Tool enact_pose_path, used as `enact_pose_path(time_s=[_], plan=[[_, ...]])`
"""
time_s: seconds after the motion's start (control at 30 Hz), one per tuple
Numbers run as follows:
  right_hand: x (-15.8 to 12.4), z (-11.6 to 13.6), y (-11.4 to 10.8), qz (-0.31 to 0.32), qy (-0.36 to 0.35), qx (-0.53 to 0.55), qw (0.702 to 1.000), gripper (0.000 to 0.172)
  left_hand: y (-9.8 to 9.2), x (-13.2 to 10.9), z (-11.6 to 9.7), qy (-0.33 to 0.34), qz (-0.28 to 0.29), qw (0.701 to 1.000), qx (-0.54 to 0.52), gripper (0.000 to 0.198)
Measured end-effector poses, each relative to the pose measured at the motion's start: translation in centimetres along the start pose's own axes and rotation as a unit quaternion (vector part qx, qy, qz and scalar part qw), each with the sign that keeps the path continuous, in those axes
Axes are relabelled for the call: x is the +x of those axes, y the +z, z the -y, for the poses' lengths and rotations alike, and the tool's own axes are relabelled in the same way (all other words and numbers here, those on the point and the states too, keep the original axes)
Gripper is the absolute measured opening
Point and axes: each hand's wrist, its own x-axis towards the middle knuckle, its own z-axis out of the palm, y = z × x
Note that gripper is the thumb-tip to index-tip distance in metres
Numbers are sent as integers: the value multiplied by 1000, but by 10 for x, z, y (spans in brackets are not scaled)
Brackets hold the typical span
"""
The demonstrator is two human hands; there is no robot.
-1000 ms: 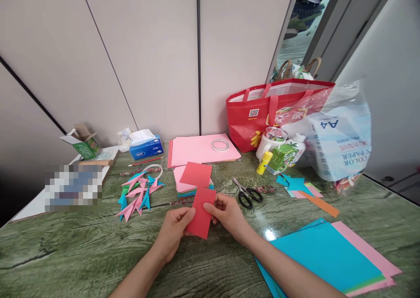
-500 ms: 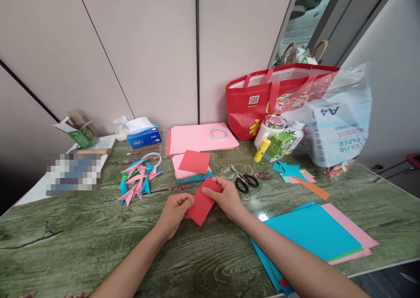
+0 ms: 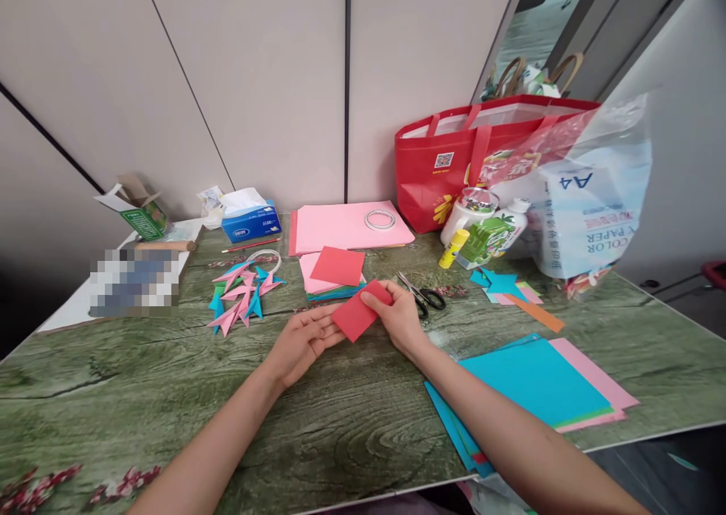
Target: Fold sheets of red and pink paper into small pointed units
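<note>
Nearest us, at the right of the surface (image 3: 340, 439), lie large blue sheets (image 3: 527, 379) with pink ones showing at their far right edge; our right forearm passes over them. In front of us, above the surface, our hands meet at a red paper (image 3: 360, 314). The right hand (image 3: 401, 318) pinches its right end, thumb on top, while the left hand (image 3: 303, 341) has its fingers stretched out at the paper's left edge. Just beyond, we see scissors (image 3: 434, 299), partly hidden by our right hand, and an orange strip (image 3: 536, 314) farther right. To the left lie pink, blue and green folded pieces (image 3: 243, 303). Behind the red paper sits a stack of paper squares (image 3: 332, 293), a red one on top. Beyond that, we have a yellow glue stick (image 3: 454, 249), a blue tissue pack (image 3: 251, 223) and large pink sheets (image 3: 334, 228). Farthest back stands a red bag (image 3: 425, 186).
</note>
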Motion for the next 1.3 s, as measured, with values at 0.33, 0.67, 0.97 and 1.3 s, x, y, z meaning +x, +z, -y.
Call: enact_pose_path(time_s=[0.33, 0.67, 0.97, 1.3], plan=[[-3, 2, -1, -11, -62, -56, 996, 23, 4, -1, 4, 52, -61, 983, 168, 38], [-17, 14, 9, 138, 62, 98, 984, 58, -2, -2, 10, 225, -144, 842, 469, 45], [-18, 20, 9, 183, 12, 137, 974, 56, 2, -3, 6, 95, -111, 936, 319, 52], [-17, 16, 8, 196, -11, 108, 974, 51, 8, -4, 3, 59, -90, 965, 238, 43]])
